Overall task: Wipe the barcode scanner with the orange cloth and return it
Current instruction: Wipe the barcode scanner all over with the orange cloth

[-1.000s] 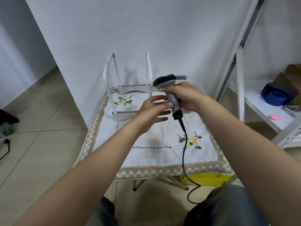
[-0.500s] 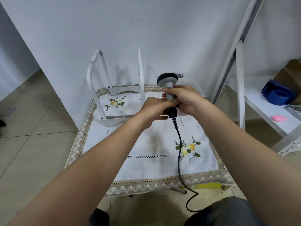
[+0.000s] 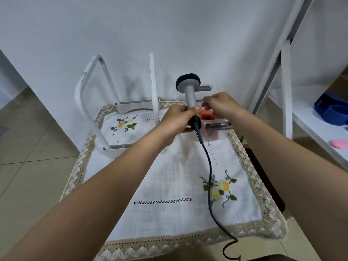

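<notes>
Scanner [image 3: 189,95]: held upright above the far half of the bench [image 3: 160,213], in the upper middle of the frame. The dark round head is on top, the grey handle below it, and the black base lowest.

Left hand [image 3: 177,119]: fingers and thumb are wrapped round the lower part of the handle, just above the black base. A firm grip carries the scanner clear of the bench.

Right hand [image 3: 220,106]: just to the right of the handle, with fingers [image 3: 206,104] loosely bent and pointing toward it. Nothing is seen in them. Contact between the fingertips and the handle cannot be judged.

Cable [image 3: 209,166]: dark. It leaves the base of the scanner, hangs down across the bench cover and curls off the near edge at the lower right of the frame.

Orange cloth [image 3: 205,114]: partly seen below the right hand, at the far right of the bench, within or behind a clear box [image 3: 216,122]. Which of the two cannot be told. Neither hand touches it.

Bench cover: white, lace-edged, with embroidered flowers.

White rack [image 3: 88,102]: stands on the far left of the bench against the wall.

Shelf [image 3: 310,132]: at the right edge of the frame, bearing a blue object [image 3: 331,113] and a small pink object [image 3: 339,143].
</notes>
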`<state>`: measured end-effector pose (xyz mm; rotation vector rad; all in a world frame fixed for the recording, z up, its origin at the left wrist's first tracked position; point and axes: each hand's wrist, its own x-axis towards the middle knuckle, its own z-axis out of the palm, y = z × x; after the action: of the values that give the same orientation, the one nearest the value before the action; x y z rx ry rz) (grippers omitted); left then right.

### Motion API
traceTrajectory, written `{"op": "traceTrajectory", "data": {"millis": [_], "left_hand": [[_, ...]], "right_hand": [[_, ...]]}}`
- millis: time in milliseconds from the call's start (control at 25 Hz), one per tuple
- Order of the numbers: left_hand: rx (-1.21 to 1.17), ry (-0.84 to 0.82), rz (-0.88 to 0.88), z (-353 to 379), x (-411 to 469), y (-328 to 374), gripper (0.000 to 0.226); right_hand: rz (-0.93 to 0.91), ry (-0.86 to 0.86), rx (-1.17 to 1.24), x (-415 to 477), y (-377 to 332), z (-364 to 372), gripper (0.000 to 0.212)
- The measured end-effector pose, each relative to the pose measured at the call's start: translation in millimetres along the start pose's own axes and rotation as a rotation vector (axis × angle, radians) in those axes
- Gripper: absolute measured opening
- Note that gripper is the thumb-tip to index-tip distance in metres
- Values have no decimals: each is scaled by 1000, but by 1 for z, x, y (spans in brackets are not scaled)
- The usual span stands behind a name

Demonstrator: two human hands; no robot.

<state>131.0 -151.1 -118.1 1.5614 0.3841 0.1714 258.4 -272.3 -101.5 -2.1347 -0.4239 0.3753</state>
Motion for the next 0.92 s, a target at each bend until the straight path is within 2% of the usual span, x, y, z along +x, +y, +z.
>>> {"op": "traceTrajectory", "data": {"millis": [280,400,480,560,760,920], "left_hand": [[-11,-23,3,-4,5,-5,25],[14,-22,32,-4,3,-5,22],[4,-23,42,-4,1,-4,22],[-5,-27,45,-3,-4,0,23],[-16,-50,100,-4,-34,18,24],[-18,-35,158,-7,-71,40,23]], "right_hand": [[114,-210,-648,41,6,16,25],[108,-215,-752,44,5,21,18],[106,-154,-616,44,5,21,13],[101,-46,-405,38,4,17,21],[-119,302,137,0,-16,-1,17],[-174,395,490,-44,-49,-21,15]]}}
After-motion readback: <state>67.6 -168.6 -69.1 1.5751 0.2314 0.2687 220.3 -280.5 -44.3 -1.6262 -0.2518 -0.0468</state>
